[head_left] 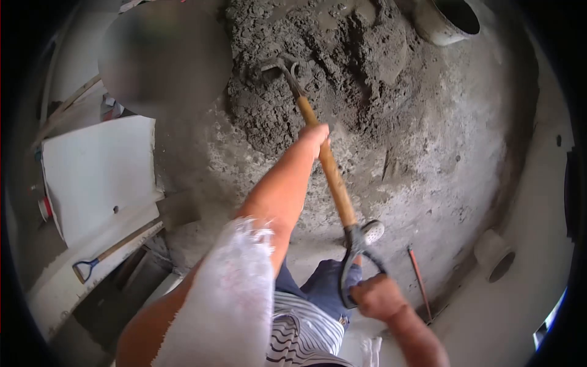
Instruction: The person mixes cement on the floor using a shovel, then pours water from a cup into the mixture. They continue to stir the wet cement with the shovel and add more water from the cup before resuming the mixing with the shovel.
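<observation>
A shovel with a wooden shaft (335, 183) and a black D-shaped handle runs from the lower middle up to a heap of wet grey mortar (367, 67). Its metal head (286, 68) is partly sunk in the mortar. My left hand (314, 136) is wrapped round the upper shaft, close below the metal socket. At the other end, my right hand (379, 296) grips the black handle (348, 269). A white frayed cloth (229, 293) lies over my left arm.
White buckets stand at the top right (437, 27) and lower right (494, 254). A red bar (419, 281) lies on the floor. At left are a white board (101, 177) and another tool with a blue handle (85, 268). A round blur hides the upper left.
</observation>
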`<move>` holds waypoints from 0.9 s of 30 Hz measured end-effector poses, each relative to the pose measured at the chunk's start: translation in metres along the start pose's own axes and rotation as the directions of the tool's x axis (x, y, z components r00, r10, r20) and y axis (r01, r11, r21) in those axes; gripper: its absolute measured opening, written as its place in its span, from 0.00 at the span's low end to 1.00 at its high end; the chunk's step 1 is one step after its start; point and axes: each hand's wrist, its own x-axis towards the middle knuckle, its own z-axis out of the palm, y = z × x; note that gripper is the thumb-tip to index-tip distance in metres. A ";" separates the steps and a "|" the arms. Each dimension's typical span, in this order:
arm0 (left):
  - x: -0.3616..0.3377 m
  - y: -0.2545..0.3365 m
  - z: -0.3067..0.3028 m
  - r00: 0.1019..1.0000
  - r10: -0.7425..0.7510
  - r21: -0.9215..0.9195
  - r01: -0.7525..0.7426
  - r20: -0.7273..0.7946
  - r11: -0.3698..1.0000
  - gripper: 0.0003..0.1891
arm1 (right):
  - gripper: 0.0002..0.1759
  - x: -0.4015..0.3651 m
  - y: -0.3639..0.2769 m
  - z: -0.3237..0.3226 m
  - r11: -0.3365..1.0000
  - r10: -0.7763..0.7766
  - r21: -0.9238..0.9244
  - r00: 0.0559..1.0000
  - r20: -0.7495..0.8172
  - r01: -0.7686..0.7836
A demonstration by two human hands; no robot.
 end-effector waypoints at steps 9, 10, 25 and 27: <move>-0.042 -0.112 0.027 0.985 0.126 0.076 -0.136 0.117 0.988 0.07 | 0.04 -0.080 0.022 0.100 0.966 0.245 0.017 0.930 0.273 -0.260; -0.064 -0.130 0.023 0.988 0.098 0.070 -0.107 0.120 0.992 0.07 | 0.04 -0.103 0.019 0.110 0.963 0.256 0.025 0.937 0.238 -0.270; -0.207 -0.184 0.089 0.946 -0.004 -0.672 0.234 0.324 0.702 0.15 | 0.11 -0.299 -0.048 0.032 0.812 0.579 0.408 0.653 -0.488 -0.416; -0.169 -0.236 0.103 0.857 0.010 -0.488 0.283 0.515 0.826 0.09 | 0.09 -0.335 -0.060 0.074 0.474 0.881 0.696 0.283 -0.380 -0.540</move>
